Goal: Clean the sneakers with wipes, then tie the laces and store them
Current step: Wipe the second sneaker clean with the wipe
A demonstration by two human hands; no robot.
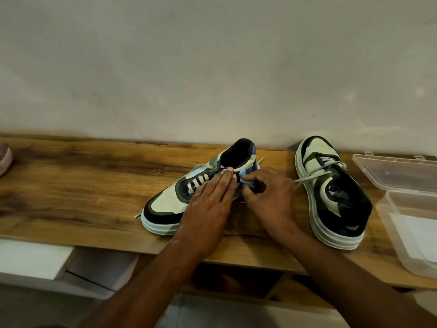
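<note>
My left hand [208, 204] and right hand [269, 200] are bare, with no gloves, rings or watch; both forearms are uncovered, no sleeves in view.

2 green-and-cream sneakers [189, 192] [331, 192] on the wooden shelf [71, 185], 2 hands, left [208, 209] & right [269, 200], 1 blue wipe [246, 179] btwn them, 1 clear plastic box [406, 209] w/ open lid far right, 1 pinkish shoe [4, 159] at left edge.

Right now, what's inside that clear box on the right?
White sheets, likely wipes, lie on the floor of the box. Its lid stands open. The frame edge cuts off the rest.
</note>
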